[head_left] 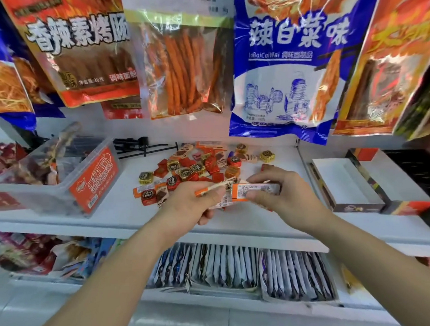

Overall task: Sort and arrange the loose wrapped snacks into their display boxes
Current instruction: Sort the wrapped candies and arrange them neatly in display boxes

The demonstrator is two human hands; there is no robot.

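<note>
A heap of loose wrapped snacks (pixel 197 167), red, gold and orange, lies on the white shelf (pixel 127 206). Over the shelf's front part, my left hand (pixel 193 204) grips a small stack of flat orange-and-white snack packets (pixel 216 188). My right hand (pixel 275 189) pinches another orange packet (pixel 254 188) whose left end meets that stack. An empty display box (pixel 343 182) with a white inside and dark sides stands at the right. A clear plastic tub (pixel 61 177) with an orange label sits at the left and holds some brown snacks.
Large snack bags (pixel 286 61) hang close above the shelf's back. Black hooks (pixel 144 146) lie behind the heap. A second dark box (pixel 416 168) stands at the far right. The shelf below holds rows of upright packets (pixel 238 272).
</note>
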